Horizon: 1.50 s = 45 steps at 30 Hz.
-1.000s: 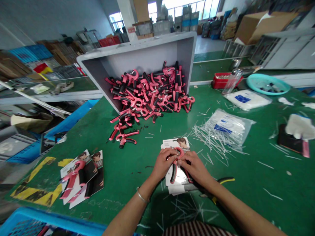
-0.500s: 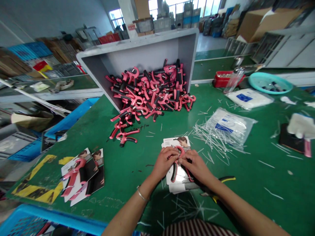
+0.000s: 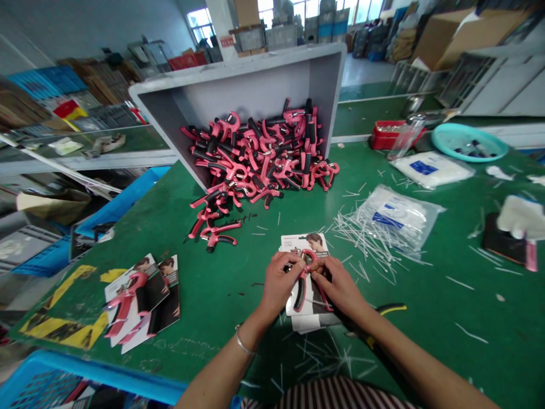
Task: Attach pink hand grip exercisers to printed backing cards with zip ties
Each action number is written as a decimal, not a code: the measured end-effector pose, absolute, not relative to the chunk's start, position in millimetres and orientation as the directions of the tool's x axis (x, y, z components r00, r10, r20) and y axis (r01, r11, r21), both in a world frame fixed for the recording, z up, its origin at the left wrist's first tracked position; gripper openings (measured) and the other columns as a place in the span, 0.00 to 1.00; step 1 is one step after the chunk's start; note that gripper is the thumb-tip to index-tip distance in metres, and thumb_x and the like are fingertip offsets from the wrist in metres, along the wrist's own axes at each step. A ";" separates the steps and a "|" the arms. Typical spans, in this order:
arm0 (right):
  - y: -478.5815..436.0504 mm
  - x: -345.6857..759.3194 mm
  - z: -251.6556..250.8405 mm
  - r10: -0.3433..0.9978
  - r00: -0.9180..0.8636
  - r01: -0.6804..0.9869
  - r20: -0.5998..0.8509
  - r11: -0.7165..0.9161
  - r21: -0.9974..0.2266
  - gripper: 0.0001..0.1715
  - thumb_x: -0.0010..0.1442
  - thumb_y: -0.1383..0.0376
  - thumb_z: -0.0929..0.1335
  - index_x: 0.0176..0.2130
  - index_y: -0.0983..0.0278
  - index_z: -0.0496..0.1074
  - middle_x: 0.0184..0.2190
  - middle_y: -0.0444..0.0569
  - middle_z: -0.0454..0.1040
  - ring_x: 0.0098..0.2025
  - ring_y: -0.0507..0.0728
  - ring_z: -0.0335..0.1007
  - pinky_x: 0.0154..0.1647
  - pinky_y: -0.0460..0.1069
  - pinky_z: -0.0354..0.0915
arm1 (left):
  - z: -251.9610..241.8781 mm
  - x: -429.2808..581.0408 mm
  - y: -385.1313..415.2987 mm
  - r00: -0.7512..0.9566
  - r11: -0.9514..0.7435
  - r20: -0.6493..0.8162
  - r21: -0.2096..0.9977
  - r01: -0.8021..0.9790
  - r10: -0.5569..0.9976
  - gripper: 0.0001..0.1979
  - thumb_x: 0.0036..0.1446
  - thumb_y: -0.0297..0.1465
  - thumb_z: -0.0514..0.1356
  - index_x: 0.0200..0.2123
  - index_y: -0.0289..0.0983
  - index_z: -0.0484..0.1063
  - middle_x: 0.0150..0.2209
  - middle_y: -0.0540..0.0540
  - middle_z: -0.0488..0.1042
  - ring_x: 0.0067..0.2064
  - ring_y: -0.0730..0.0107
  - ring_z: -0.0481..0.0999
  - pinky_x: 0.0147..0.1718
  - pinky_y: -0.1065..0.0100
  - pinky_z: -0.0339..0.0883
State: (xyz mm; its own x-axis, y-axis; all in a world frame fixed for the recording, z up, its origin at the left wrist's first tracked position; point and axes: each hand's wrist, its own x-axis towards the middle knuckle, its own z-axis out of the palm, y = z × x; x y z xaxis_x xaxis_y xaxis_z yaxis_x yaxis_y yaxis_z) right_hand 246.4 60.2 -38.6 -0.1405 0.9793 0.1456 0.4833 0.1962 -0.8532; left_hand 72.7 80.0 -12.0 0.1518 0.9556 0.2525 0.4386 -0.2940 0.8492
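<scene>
A pink and black hand grip strengthener (image 3: 300, 291) lies on a printed backing card (image 3: 294, 244) in front of me, its curved spring end toward the top. My left hand (image 3: 277, 279) is closed on its left side, thumb pressed near the spring end. On the other side, my right hand (image 3: 340, 282) pinches at the neck; whatever small piece may sit between those fingertips is hidden. A thin white cable tie seems to cross the handles. Beneath my right forearm lies a tool with yellow and black handles (image 3: 392, 308), partly covered.
A grey crate (image 3: 255, 96) tipped on its side spills many pink grip strengtheners. Loose white cable ties (image 3: 361, 238) and a plastic bag (image 3: 395, 218) lie to the right. Carded grip strengtheners (image 3: 138, 301) rest at left. A turquoise dish (image 3: 468, 133) stands at back right.
My left thumb has shifted upward toward the spring end of the grip strengthener. The right fingers have moved slightly at its neck. The grip strengthener stays on the card.
</scene>
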 end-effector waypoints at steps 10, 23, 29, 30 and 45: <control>57.6 228.7 -44.8 0.978 -0.144 0.484 0.152 0.203 -0.851 0.03 0.59 0.70 0.66 0.34 0.61 0.69 0.32 0.46 0.70 0.38 0.58 0.65 0.42 0.53 0.61 | -40.5 59.7 21.3 0.684 -0.705 0.231 0.419 0.573 0.692 0.11 0.64 0.26 0.51 0.33 0.37 0.72 0.36 0.43 0.76 0.41 0.61 0.70 0.46 0.57 0.59; 44.5 234.1 -23.1 0.934 -0.297 0.549 0.199 0.338 -0.765 0.04 0.64 0.66 0.65 0.36 0.60 0.70 0.35 0.48 0.72 0.41 0.59 0.65 0.46 0.55 0.61 | -15.5 51.2 2.5 0.345 -0.428 0.255 0.496 0.755 0.903 0.18 0.56 0.40 0.63 0.45 0.37 0.68 0.46 0.39 0.72 0.49 0.52 0.69 0.49 0.52 0.61; 14.6 238.3 -11.4 0.805 -0.584 0.627 0.110 0.533 -0.568 0.05 0.64 0.64 0.66 0.38 0.61 0.73 0.33 0.52 0.73 0.39 0.62 0.63 0.43 0.57 0.60 | -32.4 43.7 -10.4 0.290 -0.331 0.161 0.508 0.795 0.943 0.07 0.60 0.35 0.58 0.36 0.37 0.68 0.34 0.42 0.69 0.39 0.57 0.70 0.40 0.58 0.66; 14.2 237.3 -13.3 0.808 -0.580 0.630 0.106 0.527 -0.571 0.05 0.64 0.65 0.66 0.38 0.61 0.73 0.34 0.52 0.74 0.40 0.62 0.63 0.43 0.57 0.60 | -35.1 42.6 -10.3 0.288 -0.319 0.143 0.537 0.781 0.947 0.05 0.61 0.33 0.57 0.35 0.37 0.68 0.34 0.43 0.69 0.39 0.58 0.70 0.40 0.59 0.66; 22.6 233.0 -18.8 0.903 -0.418 0.579 0.101 0.350 -0.736 0.04 0.64 0.65 0.67 0.36 0.61 0.73 0.34 0.47 0.74 0.39 0.58 0.66 0.41 0.52 0.63 | -39.2 33.9 4.5 0.247 -0.202 0.104 0.886 0.417 0.963 0.06 0.60 0.27 0.60 0.38 0.39 0.77 0.37 0.48 0.77 0.41 0.68 0.74 0.43 0.69 0.65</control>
